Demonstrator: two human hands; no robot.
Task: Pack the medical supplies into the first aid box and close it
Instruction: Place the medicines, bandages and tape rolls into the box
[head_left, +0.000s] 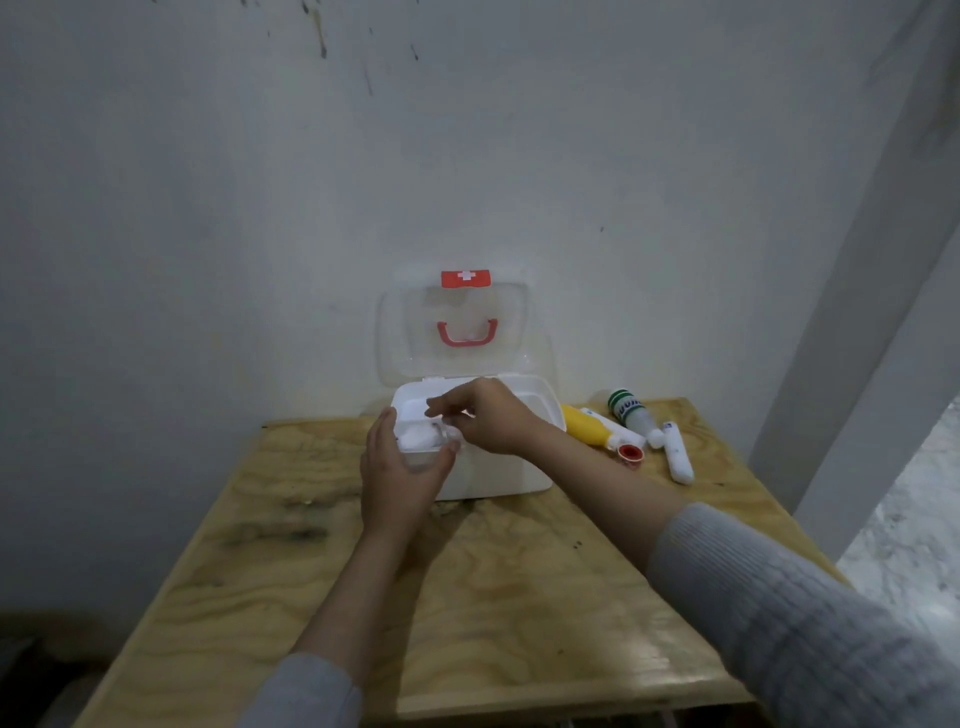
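Observation:
The white first aid box (509, 470) stands at the far edge of the wooden table, its clear lid (457, 325) with red handle and red cross latch raised against the wall. My left hand (400, 467) holds a small clear container of white cotton (418, 439) at the box's front left corner. My right hand (488, 415) pinches at the top of that container, above the box opening. To the right of the box lie a yellow bottle (582, 423), a red cap (631, 454), a green-and-white bottle (631, 413) and a white tube (678, 452).
The plywood table (467, 571) stands against a pale wall (260, 208). A white post (862, 322) rises at the right. The loose supplies lie close to the table's far right corner.

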